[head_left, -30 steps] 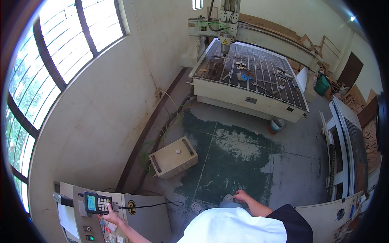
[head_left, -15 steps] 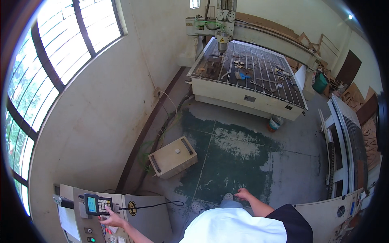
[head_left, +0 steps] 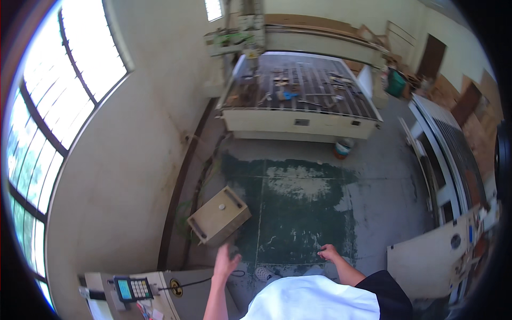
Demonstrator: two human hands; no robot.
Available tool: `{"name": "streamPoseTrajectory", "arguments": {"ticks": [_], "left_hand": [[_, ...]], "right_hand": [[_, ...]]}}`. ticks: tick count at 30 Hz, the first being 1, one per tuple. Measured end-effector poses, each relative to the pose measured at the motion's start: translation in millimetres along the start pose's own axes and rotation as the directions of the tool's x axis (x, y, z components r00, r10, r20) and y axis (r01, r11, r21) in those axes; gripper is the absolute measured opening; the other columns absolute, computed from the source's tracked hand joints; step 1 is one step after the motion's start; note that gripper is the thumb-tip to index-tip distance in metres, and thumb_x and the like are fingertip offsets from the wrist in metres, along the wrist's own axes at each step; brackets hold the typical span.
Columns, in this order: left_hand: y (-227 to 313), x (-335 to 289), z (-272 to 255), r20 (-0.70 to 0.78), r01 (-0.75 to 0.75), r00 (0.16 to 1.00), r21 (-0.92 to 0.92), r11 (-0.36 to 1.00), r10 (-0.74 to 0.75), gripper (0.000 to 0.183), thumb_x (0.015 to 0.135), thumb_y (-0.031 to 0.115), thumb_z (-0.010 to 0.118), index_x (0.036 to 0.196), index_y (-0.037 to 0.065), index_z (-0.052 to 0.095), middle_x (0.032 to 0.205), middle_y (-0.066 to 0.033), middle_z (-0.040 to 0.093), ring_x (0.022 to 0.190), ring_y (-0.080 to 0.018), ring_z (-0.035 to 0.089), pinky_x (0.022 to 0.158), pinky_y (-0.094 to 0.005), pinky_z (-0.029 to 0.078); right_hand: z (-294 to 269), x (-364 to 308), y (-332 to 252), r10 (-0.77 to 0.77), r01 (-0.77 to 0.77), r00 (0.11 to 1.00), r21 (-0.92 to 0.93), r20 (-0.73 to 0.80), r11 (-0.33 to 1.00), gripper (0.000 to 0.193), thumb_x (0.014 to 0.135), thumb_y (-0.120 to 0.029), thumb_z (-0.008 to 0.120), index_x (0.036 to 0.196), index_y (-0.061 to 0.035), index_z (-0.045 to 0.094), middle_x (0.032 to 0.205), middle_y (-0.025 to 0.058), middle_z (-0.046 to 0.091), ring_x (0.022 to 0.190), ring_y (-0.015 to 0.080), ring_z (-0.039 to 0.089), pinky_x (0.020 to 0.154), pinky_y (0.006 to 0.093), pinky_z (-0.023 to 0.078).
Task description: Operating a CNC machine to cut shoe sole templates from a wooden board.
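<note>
My left hand is raised in front of me, to the right of the control cabinet, its fingers stretched and slightly blurred; I see nothing in it. On the cabinet's top left rests a handheld keypad controller with a lit screen and pale buttons, apart from my hand. From it a black cable loops out over the cabinet's edge. My right hand hangs over the green floor patch with its fingers curled in; whether they hold something small cannot be made out.
A beige box with two dark handles stands on the floor ahead left. Farther off is a large CNC router table with tools scattered on its slotted bed. A bucket sits by its right corner. Another machine lines the right side.
My left hand has left the keypad controller's buttons and moved right and forward. The whole view has turned and shifted. My right hand stays near my side, fingers still curled.
</note>
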State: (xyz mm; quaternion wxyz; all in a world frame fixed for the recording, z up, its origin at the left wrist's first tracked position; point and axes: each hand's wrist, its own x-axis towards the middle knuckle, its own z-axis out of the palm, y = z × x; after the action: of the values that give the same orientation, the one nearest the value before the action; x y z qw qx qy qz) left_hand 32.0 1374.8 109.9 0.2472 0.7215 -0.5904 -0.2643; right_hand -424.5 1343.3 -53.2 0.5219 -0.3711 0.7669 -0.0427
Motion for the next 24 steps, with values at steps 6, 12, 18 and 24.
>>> {"name": "streamPoseTrajectory", "arguments": {"ticks": [6, 12, 18, 24], "left_hand": [[-71, -23, 169, 0.481, -0.001, 0.876, 0.060, 0.998, -0.028, 0.044, 0.075, 0.031, 0.068, 0.105, -0.001, 0.060, 0.090, -0.0191, 0.068, 0.082, -0.0324, 0.067, 0.071, -0.0403, 0.053], [-35, -56, 281, 0.686, 0.448, 0.633, 0.054, 0.892, -0.359, 0.034, 0.077, 0.026, 0.067, 0.099, 0.002, 0.061, 0.084, -0.0175, 0.065, 0.076, -0.0296, 0.064, 0.066, -0.0396, 0.050], [99, -59, 363, 0.761, 0.308, 0.579, 0.129, 0.943, -0.293, 0.029, 0.078, 0.024, 0.068, 0.096, 0.003, 0.061, 0.079, -0.0147, 0.063, 0.068, -0.0268, 0.061, 0.058, -0.0384, 0.047], [258, -43, 489, 0.800, 0.026, 0.559, 0.247, 0.969, -0.219, 0.023, 0.080, 0.022, 0.068, 0.094, 0.004, 0.061, 0.074, -0.0119, 0.062, 0.061, -0.0240, 0.059, 0.049, -0.0372, 0.045]], "right_hand": [[-43, -28, 126, -0.121, 0.139, 0.948, 0.043, -0.294, 0.989, 0.022, 0.074, -0.016, 0.070, 0.093, -0.0054, 0.070, 0.079, 0.0094, 0.071, 0.069, 0.0179, 0.068, 0.063, 0.0336, 0.054], [-54, -100, 321, 0.191, -0.050, 0.884, 0.321, -0.426, 0.946, 0.033, 0.078, -0.035, 0.061, 0.073, -0.0047, 0.071, 0.066, 0.0126, 0.068, 0.067, 0.0271, 0.068, 0.068, 0.0366, 0.054], [-24, -188, 477, 0.603, -0.407, 0.765, 0.557, -0.226, 0.724, 0.022, 0.067, -0.027, 0.060, 0.064, -0.0084, 0.072, 0.062, 0.0106, 0.067, 0.063, 0.0240, 0.068, 0.064, 0.0387, 0.055], [1, -222, 551, 0.829, -0.427, 0.401, 0.722, -0.389, 0.545, 0.024, 0.070, -0.024, 0.062, 0.066, -0.0025, 0.070, 0.066, 0.0125, 0.068, 0.063, 0.0237, 0.068, 0.063, 0.0396, 0.054]]}}
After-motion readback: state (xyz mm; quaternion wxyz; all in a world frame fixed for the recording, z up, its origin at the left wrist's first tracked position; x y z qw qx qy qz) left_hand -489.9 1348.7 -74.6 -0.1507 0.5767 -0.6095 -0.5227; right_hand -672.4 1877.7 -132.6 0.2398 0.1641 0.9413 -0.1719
